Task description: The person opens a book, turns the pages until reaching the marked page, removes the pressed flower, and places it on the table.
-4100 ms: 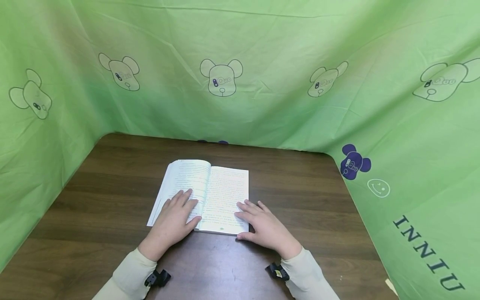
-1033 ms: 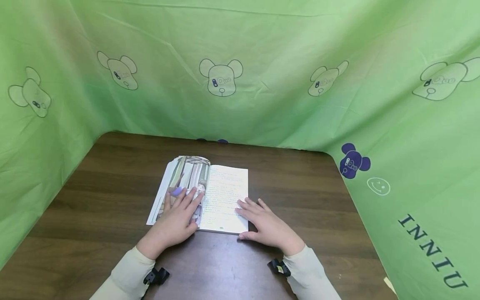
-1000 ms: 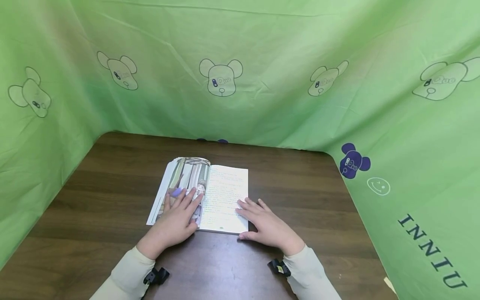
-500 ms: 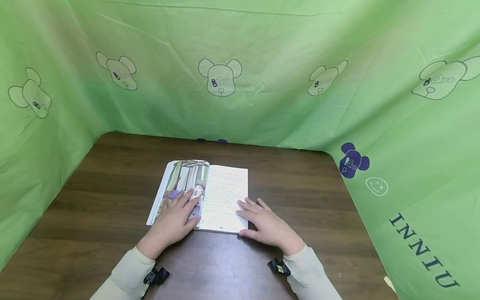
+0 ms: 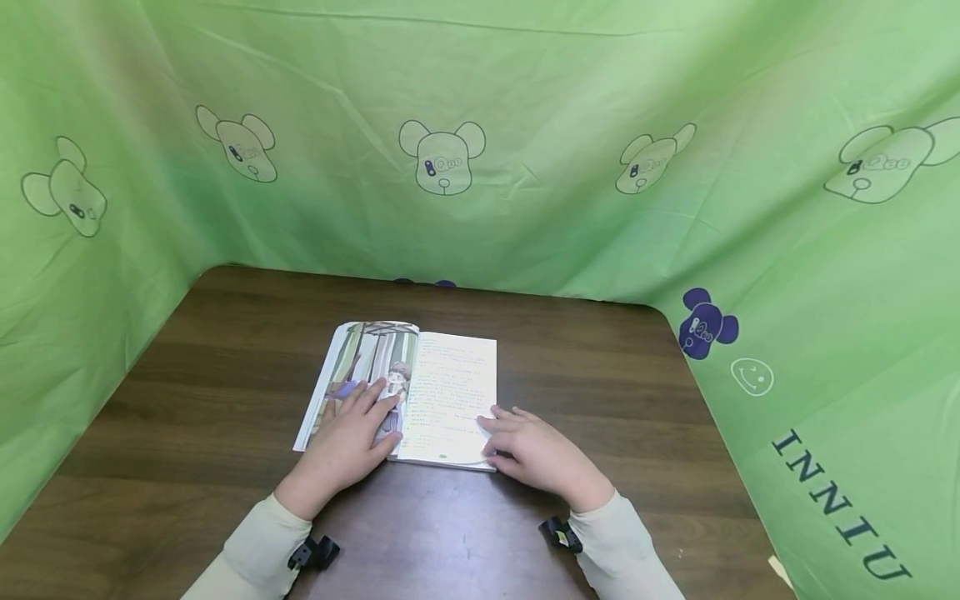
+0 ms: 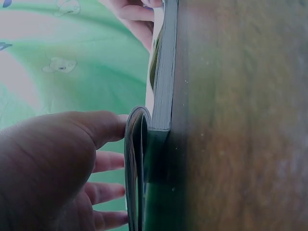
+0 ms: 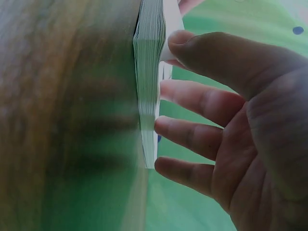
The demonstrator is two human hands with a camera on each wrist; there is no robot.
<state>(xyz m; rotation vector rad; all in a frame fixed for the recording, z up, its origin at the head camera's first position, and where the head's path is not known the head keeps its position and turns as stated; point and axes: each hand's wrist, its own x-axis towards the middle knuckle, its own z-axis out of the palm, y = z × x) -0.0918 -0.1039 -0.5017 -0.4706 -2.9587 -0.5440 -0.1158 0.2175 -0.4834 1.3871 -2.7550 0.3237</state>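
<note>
An open book [image 5: 450, 392] lies on the table, a coloured illustration on its left page and printed text on its right page. My left hand [image 5: 347, 450] rests on the left page with fingers spread, its thumb near the spine. In the left wrist view, the left hand's fingertips [image 6: 113, 161] touch the curved left-side pages [image 6: 134, 159]. At the lower right corner my right hand [image 5: 542, 457] pinches the edge of a page between thumb and index finger, and that corner is slightly raised. The right wrist view has the thumb [image 7: 192, 45] against the lifted page; the index finger is mostly hidden.
The dark wooden table [image 5: 600, 367] extends around the book. A green curtain [image 5: 540, 75] printed with bear heads encloses its back and sides. Both wrists carry small black cameras, and a pale scrap [image 5: 782, 571] shows at the right table edge.
Text on the left page gave way to the illustration, with the left hand settling back onto it. The right thumb has since moved in toward the index finger, lifting the lower right page corner.
</note>
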